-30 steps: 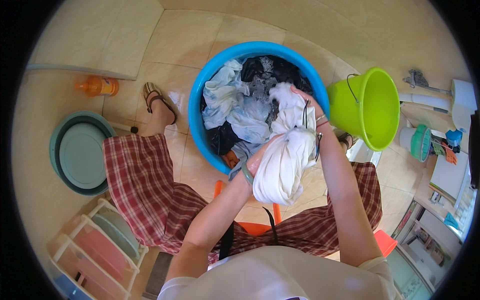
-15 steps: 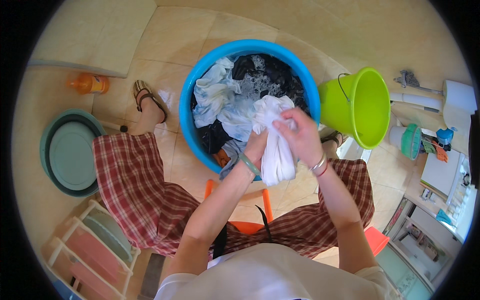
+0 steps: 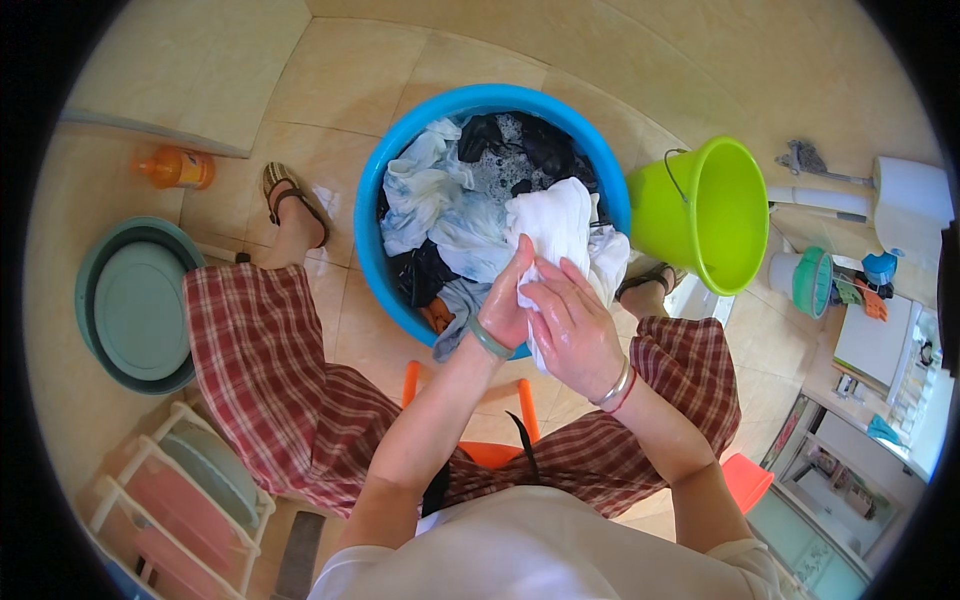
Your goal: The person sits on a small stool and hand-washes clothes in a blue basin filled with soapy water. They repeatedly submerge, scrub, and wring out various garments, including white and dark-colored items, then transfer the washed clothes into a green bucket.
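Note:
A wet white cloth point(image 3: 550, 215) is bunched between my hands above the near right side of a big blue tub point(image 3: 378, 275). My left hand point(image 3: 508, 300) grips it with the thumb up, its other fingers mostly hidden behind the cloth and my right hand. Across the cloth lies my right hand point(image 3: 572, 330), palm down, fingers slightly bent and pressing it against the left. Part of the cloth hangs below the hands and part over the tub's right side. In the tub, pale blue-white laundry point(image 3: 425, 195), black garments point(image 3: 545, 140) and a grey-blue cloth point(image 3: 462, 315) lie around foamy water point(image 3: 500, 172).
A lime-green bucket point(image 3: 650, 205) stands tilted in view right of the tub. On the left are grey-green basins point(image 3: 90, 300), an orange bottle point(image 3: 178, 167) and a white rack point(image 3: 150, 450). An orange stool point(image 3: 492, 455) shows between my knees.
My right hand has come down onto the cloth and against my left hand. The white cloth, which hung in a long twist, is now bunched and spread toward the tub's right rim.

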Tool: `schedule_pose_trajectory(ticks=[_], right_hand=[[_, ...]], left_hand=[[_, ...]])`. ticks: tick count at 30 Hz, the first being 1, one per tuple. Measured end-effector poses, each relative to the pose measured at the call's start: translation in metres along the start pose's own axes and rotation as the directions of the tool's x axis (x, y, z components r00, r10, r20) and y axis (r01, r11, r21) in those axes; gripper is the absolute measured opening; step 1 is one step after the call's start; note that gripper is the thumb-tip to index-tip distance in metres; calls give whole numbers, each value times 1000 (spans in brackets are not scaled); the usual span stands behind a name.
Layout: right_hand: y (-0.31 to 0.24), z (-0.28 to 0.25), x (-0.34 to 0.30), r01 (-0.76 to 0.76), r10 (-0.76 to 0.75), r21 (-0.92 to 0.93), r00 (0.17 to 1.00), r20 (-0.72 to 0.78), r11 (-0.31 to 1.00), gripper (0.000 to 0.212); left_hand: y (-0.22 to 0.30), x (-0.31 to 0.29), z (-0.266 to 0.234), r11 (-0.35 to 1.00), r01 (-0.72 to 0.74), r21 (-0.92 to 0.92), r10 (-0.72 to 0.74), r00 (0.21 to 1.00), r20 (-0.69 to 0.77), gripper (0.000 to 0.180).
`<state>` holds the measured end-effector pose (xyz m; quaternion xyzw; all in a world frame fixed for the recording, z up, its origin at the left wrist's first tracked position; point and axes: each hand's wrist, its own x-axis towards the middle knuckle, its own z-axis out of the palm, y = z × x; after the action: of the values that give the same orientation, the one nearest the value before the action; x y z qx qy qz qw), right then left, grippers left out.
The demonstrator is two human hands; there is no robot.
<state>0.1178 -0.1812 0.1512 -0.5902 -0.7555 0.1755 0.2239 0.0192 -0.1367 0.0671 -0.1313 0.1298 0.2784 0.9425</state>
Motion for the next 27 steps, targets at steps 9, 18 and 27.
schedule_pose_trajectory(ticks=[9, 18, 27], right_hand=[[27, -49, -22, -247, 483, 795, 873, -66, 555, 31], [94, -2, 25, -82, 274, 902, 938, 214, -424, 74], [95, -9, 56, -383, 499, 888, 838, 218, 254, 28]], left_hand=[[-2, 14, 3, 966, 237, -100, -242, 969, -39, 38], [-13, 23, 5, 961, 253, -110, -248, 967, 59, 28], [-11, 26, 16, 652, -255, 714, 361, 933, 3, 45]])
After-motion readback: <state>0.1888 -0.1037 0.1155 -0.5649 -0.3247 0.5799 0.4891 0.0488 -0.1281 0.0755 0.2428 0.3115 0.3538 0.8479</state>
